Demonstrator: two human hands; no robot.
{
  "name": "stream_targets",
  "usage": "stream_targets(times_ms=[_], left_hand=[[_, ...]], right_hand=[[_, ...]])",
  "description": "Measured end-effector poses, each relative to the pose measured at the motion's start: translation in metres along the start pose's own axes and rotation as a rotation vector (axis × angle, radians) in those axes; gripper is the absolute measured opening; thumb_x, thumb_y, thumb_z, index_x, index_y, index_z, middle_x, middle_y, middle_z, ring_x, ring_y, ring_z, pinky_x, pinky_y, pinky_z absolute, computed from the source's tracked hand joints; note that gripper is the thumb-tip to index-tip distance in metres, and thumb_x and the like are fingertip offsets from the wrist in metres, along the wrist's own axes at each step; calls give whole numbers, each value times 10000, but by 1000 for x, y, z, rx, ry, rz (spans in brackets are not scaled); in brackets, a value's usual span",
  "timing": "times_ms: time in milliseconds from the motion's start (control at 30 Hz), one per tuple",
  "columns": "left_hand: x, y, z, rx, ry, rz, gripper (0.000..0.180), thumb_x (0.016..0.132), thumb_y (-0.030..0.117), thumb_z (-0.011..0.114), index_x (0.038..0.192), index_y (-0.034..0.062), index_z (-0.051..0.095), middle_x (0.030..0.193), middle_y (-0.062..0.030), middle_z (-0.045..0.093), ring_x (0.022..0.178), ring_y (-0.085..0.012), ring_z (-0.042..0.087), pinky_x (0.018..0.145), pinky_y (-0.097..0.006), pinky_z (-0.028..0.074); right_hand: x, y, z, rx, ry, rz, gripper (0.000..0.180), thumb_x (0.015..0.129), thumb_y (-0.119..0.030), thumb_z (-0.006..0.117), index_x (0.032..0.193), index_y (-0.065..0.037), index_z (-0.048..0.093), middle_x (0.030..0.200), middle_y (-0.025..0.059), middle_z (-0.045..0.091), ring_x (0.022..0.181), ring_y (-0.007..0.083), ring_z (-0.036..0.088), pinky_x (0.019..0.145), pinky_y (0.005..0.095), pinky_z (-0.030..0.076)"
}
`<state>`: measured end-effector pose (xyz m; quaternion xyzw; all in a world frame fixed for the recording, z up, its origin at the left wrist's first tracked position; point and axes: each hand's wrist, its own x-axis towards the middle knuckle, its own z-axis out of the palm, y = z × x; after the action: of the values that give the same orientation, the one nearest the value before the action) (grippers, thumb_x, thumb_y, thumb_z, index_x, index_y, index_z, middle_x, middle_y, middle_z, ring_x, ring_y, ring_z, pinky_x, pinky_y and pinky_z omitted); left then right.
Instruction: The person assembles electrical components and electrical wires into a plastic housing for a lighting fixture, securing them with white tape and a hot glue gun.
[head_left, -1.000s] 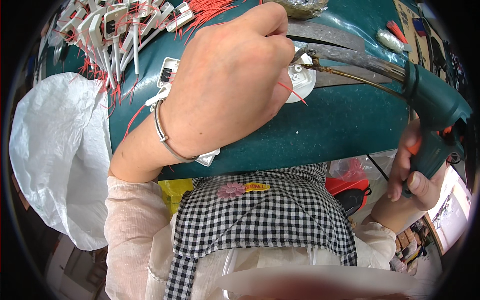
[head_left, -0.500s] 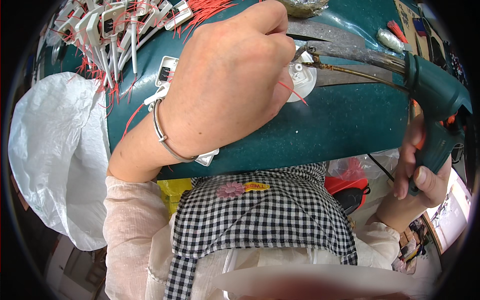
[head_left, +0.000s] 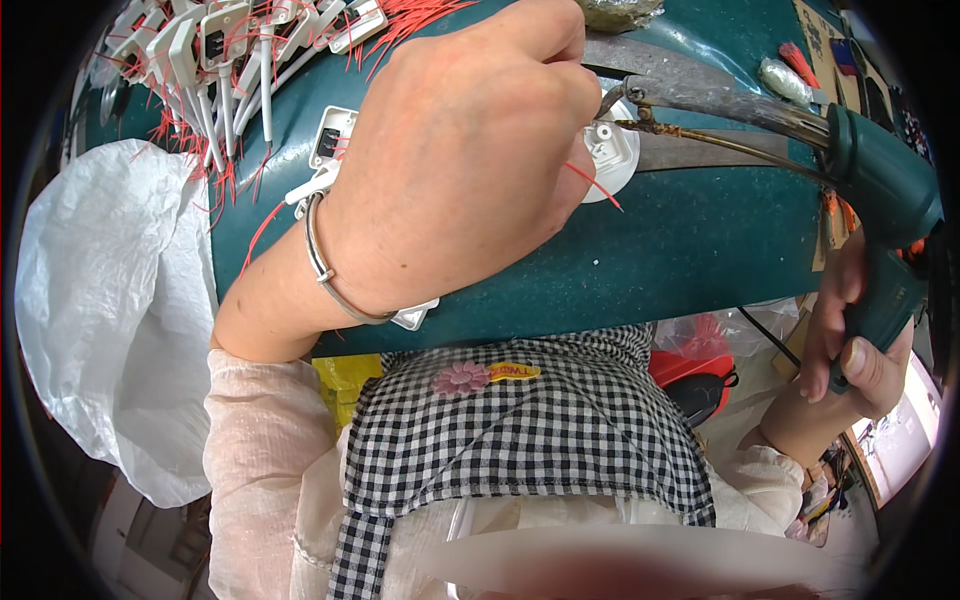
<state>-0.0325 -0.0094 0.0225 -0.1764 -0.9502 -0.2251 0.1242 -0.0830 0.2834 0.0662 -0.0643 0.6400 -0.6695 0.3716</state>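
My left grip (head_left: 470, 170) is above the worktop (head_left: 680, 240), with the back of it turned up and the fingers curled; the fingertips are hidden, so I cannot tell how far it is open or what it has hold of. From under it, 1 loose red wire (head_left: 597, 188) comes out, over the edge of a round white part (head_left: 613, 165). This part lies on the worktop, half covered by my left grip. My right grip (head_left: 855, 340) is closed around the lower handle of a green soldering iron (head_left: 880, 175). The front end of the iron reaches above the round white part, just beside my left fingers; I cannot tell if it touches. Below the iron lies a grey metal strip (head_left: 710, 150). Near my left wrist is 1 white case (head_left: 333, 135), and farther left, a pile of white cases (head_left: 225, 40) with red wires.
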Motion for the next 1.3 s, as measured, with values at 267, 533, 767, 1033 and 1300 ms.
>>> stream_targets(times_ms=[267,533,767,1033,1300], left_hand=[[3,4,-8,105,-86,8,117,654,18,632,653,41,517,766,-88,499,597,-278,563,520,-357,469],[2,3,-8,67,-90,-20,106,659,21,632,661,43,529,768,-88,499,601,-278,564,522,-356,471],[2,4,-9,149,-40,60,99,663,20,628,665,42,532,771,-92,500,605,-284,563,529,-357,472],[3,5,-7,168,-37,60,91,662,21,622,668,36,532,765,-98,492,602,-289,561,529,-363,471],[2,5,-8,138,-48,33,92,663,32,630,666,33,538,768,-96,498,601,-285,565,531,-362,474]], right_hand=[[2,0,3,-1,9,17,464,699,-139,704,976,11,363,658,70,470,408,145,554,405,210,502],[3,-3,2,4,0,57,470,689,-129,715,969,14,365,663,74,470,404,145,547,403,215,505],[2,-8,1,-32,23,93,481,678,-133,723,969,9,367,709,82,474,402,136,534,410,222,512],[1,-5,-8,-153,-70,-15,514,728,-139,715,1016,34,326,683,83,475,404,159,572,382,214,508],[-7,-4,-21,-32,-117,-121,697,757,-130,700,1217,113,236,601,30,485,392,132,548,355,161,436]])
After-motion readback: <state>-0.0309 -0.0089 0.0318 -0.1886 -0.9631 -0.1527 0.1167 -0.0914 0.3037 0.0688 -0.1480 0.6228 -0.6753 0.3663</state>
